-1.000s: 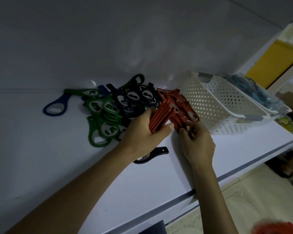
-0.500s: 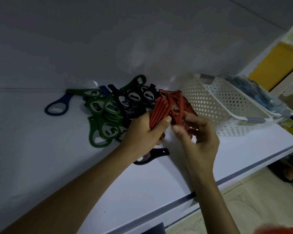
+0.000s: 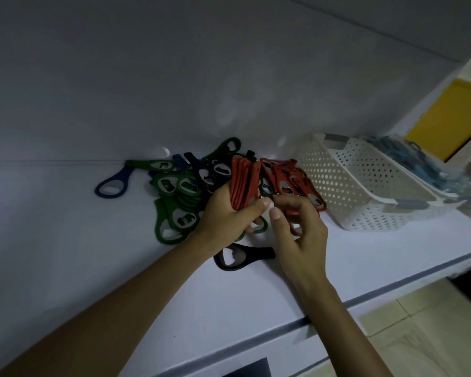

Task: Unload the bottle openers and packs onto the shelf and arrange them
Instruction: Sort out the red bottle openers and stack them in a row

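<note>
Fingers of the left hand point(image 3: 223, 216) curl round a stack of red openers point(image 3: 242, 183), held on edge at the frame's centre above the shelf point(image 3: 65, 254). The right hand point(image 3: 302, 229), fingers bent, touches a dark ring point(image 3: 265, 189) beside that stack; whether it grips the ring I cannot tell. Loose red openers point(image 3: 297, 180) lie just right, green openers point(image 3: 174, 213) heaped left, a blue opener point(image 3: 112, 186) further left, a black opener point(image 3: 242, 258) below the hands. At right stands a basket point(image 3: 351, 186), with packs point(image 3: 408, 156) beyond.

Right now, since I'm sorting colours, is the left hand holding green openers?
No, the left hand grips a stack of red openers.
</note>
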The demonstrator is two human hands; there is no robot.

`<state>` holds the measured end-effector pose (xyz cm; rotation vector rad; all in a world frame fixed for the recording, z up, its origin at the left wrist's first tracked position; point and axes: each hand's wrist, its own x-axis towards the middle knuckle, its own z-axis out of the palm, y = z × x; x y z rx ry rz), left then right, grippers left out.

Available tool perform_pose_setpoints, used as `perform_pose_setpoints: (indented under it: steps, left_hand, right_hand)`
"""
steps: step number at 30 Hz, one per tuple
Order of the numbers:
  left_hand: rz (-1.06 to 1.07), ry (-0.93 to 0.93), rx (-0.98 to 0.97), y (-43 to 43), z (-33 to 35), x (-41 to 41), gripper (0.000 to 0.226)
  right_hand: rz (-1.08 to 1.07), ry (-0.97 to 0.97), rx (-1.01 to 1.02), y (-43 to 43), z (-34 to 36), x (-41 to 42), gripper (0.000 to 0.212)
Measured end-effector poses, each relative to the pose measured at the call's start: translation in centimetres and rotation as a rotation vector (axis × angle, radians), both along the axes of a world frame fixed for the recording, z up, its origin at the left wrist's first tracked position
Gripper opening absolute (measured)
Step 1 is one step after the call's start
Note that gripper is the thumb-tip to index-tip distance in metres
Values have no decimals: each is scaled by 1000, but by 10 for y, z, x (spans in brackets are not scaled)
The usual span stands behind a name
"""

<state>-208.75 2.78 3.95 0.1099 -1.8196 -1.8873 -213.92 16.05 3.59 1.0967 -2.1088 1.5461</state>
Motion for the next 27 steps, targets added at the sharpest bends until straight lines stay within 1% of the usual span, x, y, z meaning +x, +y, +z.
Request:
perform_pose_setpoints:
  steps: [2, 3, 5, 6, 7, 8, 9, 10, 11, 12, 13, 14, 15, 16, 17, 19, 21, 22, 24, 25, 27]
  left_hand:
    - [9, -23, -59, 0, 5, 3, 17]
    - [1, -35, -99, 1, 8, 5, 20]
    - [-32, -78, -205, 4, 11, 9, 21]
    - [-45, -114, -298, 6, 12, 12, 22]
    - [-53, -145, -410, 8, 13, 17, 26]
    - [-61, -149, -490, 10, 15, 23, 27]
    - [-70, -143, -496, 9, 16, 30, 25]
    - [-82, -146, -439, 6, 17, 38, 21]
    - [-95, -173, -353, 0, 18, 47, 20]
    - [-117, -206, -238, -7, 19, 57, 26]
    - [-138, -234, -85, -14, 19, 69, 34]
    - [-145, -243, 110, -22, 18, 80, 39]
    - [-132, -217, 349, -28, 18, 90, 43]
    - [-96, -149, 591, -33, 18, 99, 47]
    - [-31, -64, 779, -37, 19, 108, 49]
    - [90, 88, 1013, -40, 25, 120, 52]
    - [106, 229, 1189, -42, 32, 129, 54]
    - [131, 263, 1235, -45, 35, 134, 52]
    - [219, 269, 1235, -55, 38, 144, 51]
    - [257, 268, 1218, -60, 37, 149, 50]
    - [300, 293, 1196, -71, 37, 159, 48]
  right_hand:
    - [18, -100, 18, 0, 3, 2, 41]
    - [65, -144, 44, -1, 6, 2, 50]
    - [226, -290, 70, -2, 15, 2, 68]
    - [300, -375, 58, -4, 22, 2, 69]
    - [352, -450, 44, -6, 30, 4, 61]
    - [388, -512, 37, -10, 37, 7, 48]
    - [413, -552, 39, -15, 43, 11, 36]
    - [427, -577, 37, -21, 47, 17, 26]
    - [437, -599, 20, -28, 50, 24, 22]
    - [449, -621, -13, -36, 52, 31, 21]
    - [463, -647, -61, -46, 55, 39, 21]
    - [477, -680, -124, -57, 58, 48, 21]
    - [491, -724, -194, -68, 61, 56, 21]
    - [508, -775, -259, -79, 63, 64, 20]
    - [532, -817, -305, -91, 65, 73, 19]
    - [568, -829, -310, -114, 65, 97, 14]
    - [590, -785, -279, -134, 60, 123, 10]
    - [602, -758, -259, -142, 59, 134, 14]
    - [618, -715, -191, -154, 59, 148, 19]
    - [633, -706, -151, -159, 61, 153, 16]
    - [684, -716, -114, -169, 64, 161, 3]
